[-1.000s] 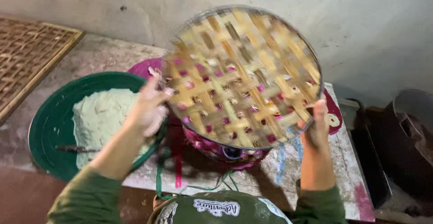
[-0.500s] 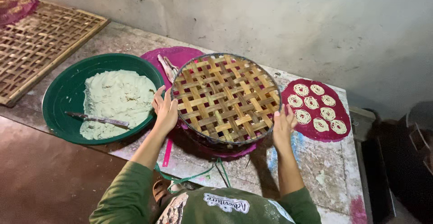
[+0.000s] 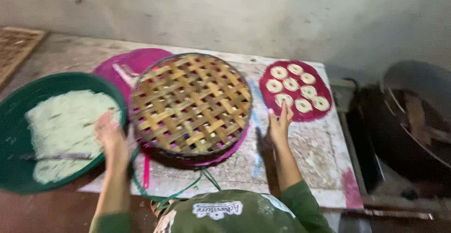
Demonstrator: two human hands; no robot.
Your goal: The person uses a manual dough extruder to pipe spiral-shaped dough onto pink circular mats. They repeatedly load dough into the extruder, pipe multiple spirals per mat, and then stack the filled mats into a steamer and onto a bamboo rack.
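round woven bamboo tray, lattice of pale strips inside a dark hoop rim, lying flat on a stack of magenta discs at the middle of the counter. left hand just beside the tray's left rim, blurred; whether it touches the rim cannot be told, and the fingers appear loosely spread, clamped on nothing. right hand just beside the tray's right rim, palm toward it, fingers straight and close together, holding nothing; a narrow gap seems to separate it from the rim. magenta edges show behind and under the tray. to the left, a green basin holds a pale, crumbly dough mass, with a knife-like tool lying across it. to the right, a dark red round mat carries 7 small pale coiled rounds. a thin green cord trails over the counter's near edge. a dark wok-like pan sits well apart at the far right. green sleeves show at the bottom of the view.
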